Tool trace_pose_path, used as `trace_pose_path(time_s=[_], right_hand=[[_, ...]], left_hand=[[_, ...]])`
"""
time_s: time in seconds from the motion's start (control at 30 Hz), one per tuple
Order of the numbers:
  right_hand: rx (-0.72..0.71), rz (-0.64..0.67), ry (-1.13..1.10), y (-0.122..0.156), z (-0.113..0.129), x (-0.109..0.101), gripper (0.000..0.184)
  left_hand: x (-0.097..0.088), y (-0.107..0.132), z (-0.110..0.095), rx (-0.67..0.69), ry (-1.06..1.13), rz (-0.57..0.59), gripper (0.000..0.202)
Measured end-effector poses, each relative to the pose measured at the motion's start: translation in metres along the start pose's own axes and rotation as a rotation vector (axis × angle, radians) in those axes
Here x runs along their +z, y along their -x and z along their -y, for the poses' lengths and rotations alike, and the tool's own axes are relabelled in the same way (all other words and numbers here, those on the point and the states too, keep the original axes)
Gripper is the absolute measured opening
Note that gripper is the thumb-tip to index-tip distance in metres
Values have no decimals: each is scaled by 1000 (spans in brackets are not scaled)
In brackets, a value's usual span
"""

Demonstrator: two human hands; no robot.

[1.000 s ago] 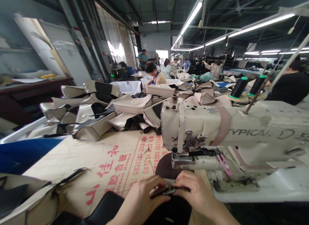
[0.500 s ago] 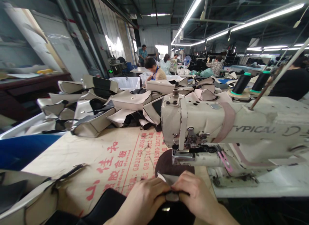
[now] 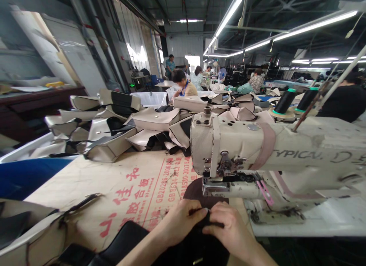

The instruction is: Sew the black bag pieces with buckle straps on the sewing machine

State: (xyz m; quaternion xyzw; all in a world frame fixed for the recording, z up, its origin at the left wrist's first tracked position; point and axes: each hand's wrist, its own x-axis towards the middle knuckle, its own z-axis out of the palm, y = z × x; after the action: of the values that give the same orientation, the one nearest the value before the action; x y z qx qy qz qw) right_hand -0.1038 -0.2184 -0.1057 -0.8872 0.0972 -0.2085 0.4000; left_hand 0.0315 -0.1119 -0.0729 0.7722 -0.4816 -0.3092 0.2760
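My left hand (image 3: 184, 224) and my right hand (image 3: 230, 228) meet in front of the sewing machine (image 3: 243, 140), fingers pinched on the upper edge of a black bag piece (image 3: 204, 245). The piece hangs toward me between my forearms, with a small shiny metal bit low on it. Just beyond my fingers, under the machine's arm, lies a dark brown rounded pad (image 3: 194, 189). My fingertips partly hide the pinched edge. To the left, an unfinished beige bag (image 3: 42, 231) with dark edging lies near more black material (image 3: 126, 239).
A plywood board (image 3: 114, 182) with red lettering spreads to the left. Beyond it, a heap of beige bags (image 3: 154, 119) sits beside a blue sheet (image 3: 37, 178). Black thread cones (image 3: 286, 102) stand behind the machine. Several people work farther back; one person (image 3: 343, 96) is at the right.
My hands have shifted their pinch, the left now gripping higher. The pale flap and light oval between them are out of sight; black material shows there now. The metal bit sits lower.
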Motion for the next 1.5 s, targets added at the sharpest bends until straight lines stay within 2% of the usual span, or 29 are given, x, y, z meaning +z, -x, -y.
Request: trace_pose_path(time_s=[0.13, 0.23, 0.33, 0.43, 0.63, 0.73, 0.8, 0.87, 1.0, 1.17, 1.27, 1.5], right_hand=[[118, -36, -144, 1, 4, 0, 18], [207, -88, -155, 1, 11, -4, 19], [82, -35, -102, 1, 15, -10, 23], [-43, 46, -57, 0, 14, -12, 13], [-95, 13, -5, 2, 7, -5, 8], [-101, -8, 4, 5, 4, -3, 5], [-94, -52, 1, 6, 2, -4, 4], [-91, -109, -5, 7, -1, -5, 3], [-92, -172, 0, 6, -3, -5, 3], [-102, -156, 31, 3, -6, -8, 2], [-128, -133, 44, 1, -10, -10, 4], [-208, -30, 153, -1, -13, -15, 14]], left_hand=[[-1, -5, 10, -39, 16, 73, 42], [-2, -7, 11, -67, 12, 83, 43], [-2, -8, 8, -78, 44, 109, 39], [-2, -9, 7, -91, 99, 122, 37], [-3, -11, 11, -116, 128, 120, 44], [-4, -3, 9, -51, 87, -5, 38], [-6, 8, 3, 8, 75, -133, 30], [-6, 23, -3, 76, 17, -205, 28], [-3, 41, -8, 275, -278, -191, 29], [2, 34, -3, 363, -559, -139, 37], [3, 29, -2, 378, -588, -117, 36], [-1, 22, -5, 386, -487, -150, 30]])
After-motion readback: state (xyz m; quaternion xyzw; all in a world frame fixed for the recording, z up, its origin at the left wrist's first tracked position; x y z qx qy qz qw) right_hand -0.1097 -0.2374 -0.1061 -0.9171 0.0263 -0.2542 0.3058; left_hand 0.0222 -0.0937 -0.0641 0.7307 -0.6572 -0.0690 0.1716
